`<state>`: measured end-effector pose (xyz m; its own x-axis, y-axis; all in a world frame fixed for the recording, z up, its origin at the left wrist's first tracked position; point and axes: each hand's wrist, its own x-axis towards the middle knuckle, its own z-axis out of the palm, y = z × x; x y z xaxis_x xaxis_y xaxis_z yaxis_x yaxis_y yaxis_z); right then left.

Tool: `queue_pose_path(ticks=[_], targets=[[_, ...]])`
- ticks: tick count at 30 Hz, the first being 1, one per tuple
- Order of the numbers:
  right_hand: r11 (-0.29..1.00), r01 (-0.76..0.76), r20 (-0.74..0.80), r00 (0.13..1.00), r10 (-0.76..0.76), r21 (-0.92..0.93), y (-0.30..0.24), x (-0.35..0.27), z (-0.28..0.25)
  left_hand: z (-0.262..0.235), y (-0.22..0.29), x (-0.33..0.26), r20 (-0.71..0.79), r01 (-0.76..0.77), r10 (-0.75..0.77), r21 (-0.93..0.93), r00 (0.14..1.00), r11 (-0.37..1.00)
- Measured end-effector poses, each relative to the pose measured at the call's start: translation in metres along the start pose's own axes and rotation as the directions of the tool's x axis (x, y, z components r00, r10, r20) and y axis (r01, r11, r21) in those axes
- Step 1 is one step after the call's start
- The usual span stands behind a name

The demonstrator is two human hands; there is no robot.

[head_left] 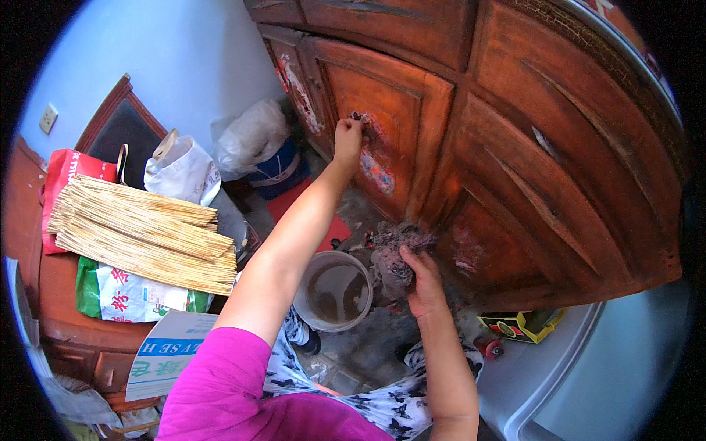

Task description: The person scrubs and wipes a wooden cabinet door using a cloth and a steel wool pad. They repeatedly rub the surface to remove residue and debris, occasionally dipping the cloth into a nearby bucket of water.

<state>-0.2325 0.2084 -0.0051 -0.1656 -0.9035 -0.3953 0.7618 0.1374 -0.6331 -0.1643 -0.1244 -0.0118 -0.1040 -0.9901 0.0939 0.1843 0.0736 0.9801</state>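
Head: rag (393, 253) bunched (no axis)

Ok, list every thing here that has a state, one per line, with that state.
Left hand: raised, gripping the cabinet door knob.
Right hand: closed on a grey rag, bunched up.
Cabinet door: shut, finish worn and flaking.
Bucket: upright, holding murky water.
Bundle of straw sticks: lying flat on the side table.
White plastic bag: knotted shut, against the wall.
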Motion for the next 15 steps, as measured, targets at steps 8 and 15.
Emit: queue_pose_path(ticks=[8, 15], targets=[[1.000, -0.010, 0.000, 1.000, 0.010, 0.001, 0.001, -0.001, -0.001, 0.000, 0.005, -0.006, 0.010, 0.027, -0.027, 0.006, 1.000, 1.000], [1.000, 0.003, -0.004, 1.000, -0.003, 0.000, 0.000, 0.004, -0.006, 0.006, 0.008, -0.009, 0.017, 0.067, -0.066, -0.065, 0.998, 0.996]])
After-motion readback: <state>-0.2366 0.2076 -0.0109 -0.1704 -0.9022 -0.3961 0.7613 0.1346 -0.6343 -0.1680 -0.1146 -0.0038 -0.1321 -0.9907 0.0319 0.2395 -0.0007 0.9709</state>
